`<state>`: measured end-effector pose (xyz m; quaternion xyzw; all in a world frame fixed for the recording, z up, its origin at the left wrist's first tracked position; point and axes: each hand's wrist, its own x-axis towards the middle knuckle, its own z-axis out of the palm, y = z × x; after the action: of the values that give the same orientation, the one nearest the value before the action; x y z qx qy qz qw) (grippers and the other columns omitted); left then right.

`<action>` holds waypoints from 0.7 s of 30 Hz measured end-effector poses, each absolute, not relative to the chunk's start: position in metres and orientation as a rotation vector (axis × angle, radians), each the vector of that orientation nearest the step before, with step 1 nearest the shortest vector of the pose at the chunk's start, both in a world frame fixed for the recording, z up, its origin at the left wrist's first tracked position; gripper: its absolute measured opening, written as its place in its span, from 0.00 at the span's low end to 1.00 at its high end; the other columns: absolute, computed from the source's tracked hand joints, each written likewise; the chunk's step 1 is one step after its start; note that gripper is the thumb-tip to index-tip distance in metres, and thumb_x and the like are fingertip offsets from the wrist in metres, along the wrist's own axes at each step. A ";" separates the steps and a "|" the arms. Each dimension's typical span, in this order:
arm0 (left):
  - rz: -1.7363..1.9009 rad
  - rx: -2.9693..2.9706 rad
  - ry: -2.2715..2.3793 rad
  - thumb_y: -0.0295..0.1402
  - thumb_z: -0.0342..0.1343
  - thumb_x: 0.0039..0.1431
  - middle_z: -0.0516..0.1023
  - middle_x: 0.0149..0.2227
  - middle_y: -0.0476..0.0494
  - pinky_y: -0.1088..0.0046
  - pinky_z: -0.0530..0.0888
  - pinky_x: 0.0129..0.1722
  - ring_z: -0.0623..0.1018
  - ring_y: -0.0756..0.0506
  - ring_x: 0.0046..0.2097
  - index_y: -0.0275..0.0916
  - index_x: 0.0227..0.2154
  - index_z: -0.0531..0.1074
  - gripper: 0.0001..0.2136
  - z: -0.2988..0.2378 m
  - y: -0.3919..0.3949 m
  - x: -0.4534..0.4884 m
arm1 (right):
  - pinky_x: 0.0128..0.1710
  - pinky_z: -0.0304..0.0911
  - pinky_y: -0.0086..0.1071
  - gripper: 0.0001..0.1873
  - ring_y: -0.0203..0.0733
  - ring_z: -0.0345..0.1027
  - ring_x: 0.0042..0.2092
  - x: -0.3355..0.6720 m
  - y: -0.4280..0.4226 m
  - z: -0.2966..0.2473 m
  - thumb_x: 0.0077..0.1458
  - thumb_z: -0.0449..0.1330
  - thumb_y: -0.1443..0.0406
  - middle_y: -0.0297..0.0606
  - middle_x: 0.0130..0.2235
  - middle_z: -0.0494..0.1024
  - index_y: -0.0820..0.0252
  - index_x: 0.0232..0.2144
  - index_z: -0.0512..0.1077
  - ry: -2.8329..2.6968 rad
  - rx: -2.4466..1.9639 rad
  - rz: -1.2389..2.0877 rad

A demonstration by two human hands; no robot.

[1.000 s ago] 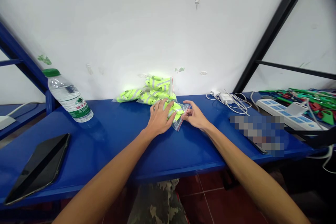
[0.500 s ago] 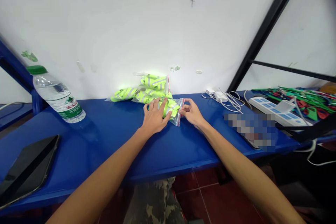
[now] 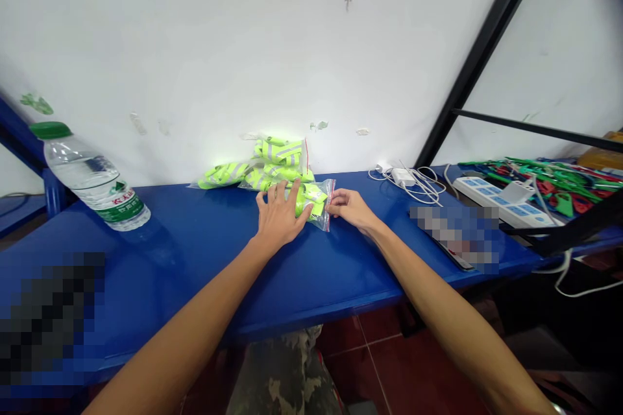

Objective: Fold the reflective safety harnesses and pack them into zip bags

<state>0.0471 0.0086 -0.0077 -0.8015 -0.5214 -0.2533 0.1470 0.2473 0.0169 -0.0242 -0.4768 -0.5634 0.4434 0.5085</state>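
Observation:
My left hand [image 3: 280, 217] presses spread-fingered on a clear zip-top plastic bag [image 3: 318, 204] holding a folded neon-yellow reflective vest. My right hand [image 3: 349, 207] pinches the bag's right edge, which has a thin red line along it. Just behind the bag lies a heap of similar bagged reflective garments [image 3: 272, 165], close to my left fingertips. Part of the bag and its contents are hidden under my left hand.
The blue table [image 3: 195, 266] holds a water bottle [image 3: 92, 185] lying on its side, white cables with a charger [image 3: 406, 178], and a power strip [image 3: 501, 202]. Pixelated patches [image 3: 455, 237] cover areas on the table. Green and red pieces [image 3: 549, 181] lie far right.
The view has drifted, so everything sits further left in the frame. My hands stay on the bag, with the left fingers spread a little wider.

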 end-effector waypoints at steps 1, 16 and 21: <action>-0.732 -2.309 -1.505 0.50 0.40 0.65 0.63 0.61 0.32 0.47 0.57 0.57 0.62 0.32 0.60 0.42 0.65 0.57 0.29 -0.008 0.008 0.047 | 0.27 0.63 0.29 0.15 0.33 0.67 0.25 0.247 0.017 -0.025 0.35 0.68 0.68 0.31 0.24 0.75 0.62 0.30 0.71 -1.356 -1.143 1.072; -0.747 -2.260 -1.544 0.50 0.42 0.64 0.63 0.61 0.32 0.48 0.57 0.57 0.62 0.32 0.60 0.42 0.65 0.56 0.30 -0.009 0.007 0.049 | 0.30 0.63 0.30 0.17 0.35 0.67 0.26 0.248 0.013 -0.022 0.39 0.66 0.68 0.30 0.25 0.74 0.61 0.35 0.69 -1.504 -1.186 1.007; -0.746 -2.251 -1.546 0.50 0.42 0.64 0.64 0.61 0.32 0.48 0.57 0.57 0.62 0.32 0.60 0.41 0.65 0.56 0.30 -0.010 0.007 0.049 | 0.29 0.62 0.29 0.18 0.35 0.67 0.26 0.249 0.013 -0.023 0.38 0.65 0.70 0.27 0.23 0.73 0.59 0.35 0.67 -1.538 -1.200 1.055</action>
<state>0.0491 0.0066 -0.0098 -0.7856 -0.5395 -0.2604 0.1547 0.2490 0.0131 -0.0230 -0.4842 -0.6209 0.4258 0.4458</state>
